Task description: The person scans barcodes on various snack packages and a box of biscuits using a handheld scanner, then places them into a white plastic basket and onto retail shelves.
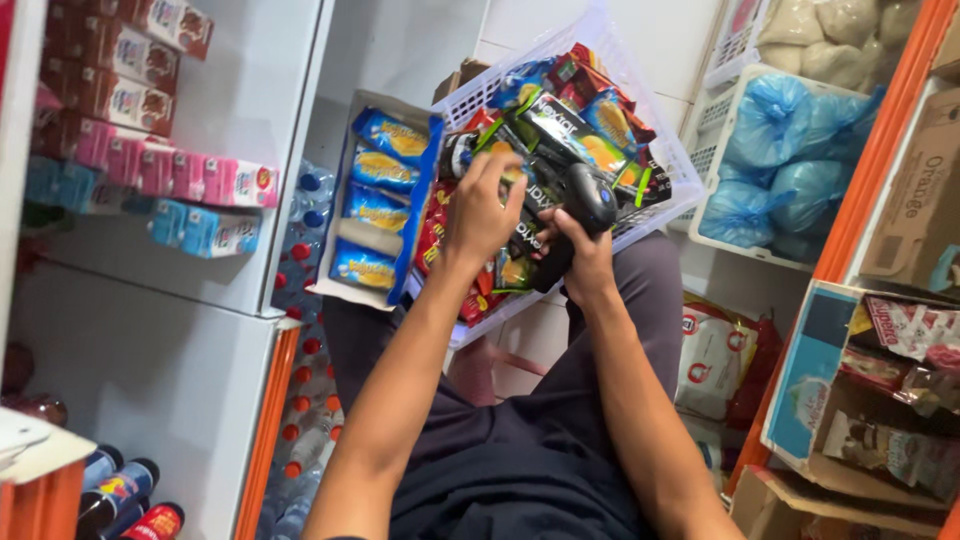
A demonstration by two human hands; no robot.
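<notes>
A white plastic basket point(660, 150) rests on my lap, packed with several colourful snack packets. My left hand point(480, 205) reaches into it and pinches a black-and-green snack packet point(560, 125) lying on top. My right hand point(585, 255) grips a black handheld barcode scanner point(585, 205), its head held just beside that packet. An open cardboard box point(345, 215) with blue-and-yellow biscuit packs point(385, 175) leans against the basket's left side.
A white shelf unit point(200, 290) on the left carries pink, blue and red cartons. Bottles point(300, 400) stand on the floor below. On the right, a white crate of blue bags point(775, 160), an orange rack point(870, 160) and open cartons of packets point(880, 400).
</notes>
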